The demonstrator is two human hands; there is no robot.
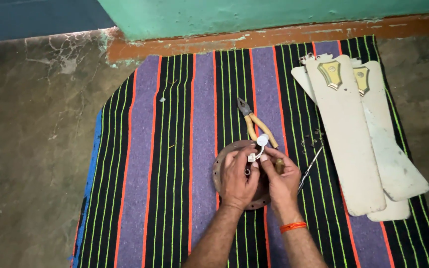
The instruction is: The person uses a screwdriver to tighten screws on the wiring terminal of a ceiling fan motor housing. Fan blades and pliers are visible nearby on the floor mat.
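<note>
A round brown metal plate [218, 171] with holes along its rim lies on a striped mat [175, 149]. Both hands are over it. My left hand [239, 178] pinches a small white block-shaped part [251, 157] joined by white wire to a small white round piece [262, 140]. My right hand [280, 179] holds the wire beside it, and a brass-coloured handle end [279, 165] sticks up from its fingers. An orange band [293, 227] is on the right wrist. Pliers [254, 121] with yellow handles lie just beyond the plate.
Three cream fan blades [353, 144] with gold emblems are stacked on the mat's right side. Small screws [311, 141] and a thin metal rod [310, 168] lie between blades and plate. A green wall base with an orange strip [274, 34] runs along the far edge; bare floor [31, 149] lies left.
</note>
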